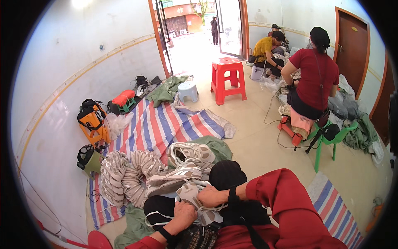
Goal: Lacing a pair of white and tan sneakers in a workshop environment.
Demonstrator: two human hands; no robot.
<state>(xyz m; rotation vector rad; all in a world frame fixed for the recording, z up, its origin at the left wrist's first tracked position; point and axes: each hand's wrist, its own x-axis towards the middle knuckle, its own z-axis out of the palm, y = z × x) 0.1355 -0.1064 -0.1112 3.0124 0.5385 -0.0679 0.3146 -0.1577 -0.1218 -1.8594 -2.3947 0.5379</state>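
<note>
A beige and white sneaker upper rests on my lap between my two hands. My left hand, fingers closed, grips its near left edge by a white strip or lace that I cannot make out fully. My right hand is closed on the upper's right side, with its fingertips partly hidden. Loose white laces hang across my dark knee at the left. Just beyond, more laced beige uppers lie in a heap. Nested rows of uppers curve to the left of them.
Striped tarpaulin covers the floor ahead. A red stool and a small pale stool stand beyond it. Bags and an orange stool line the left wall. At right, people sit among piles near a green chair.
</note>
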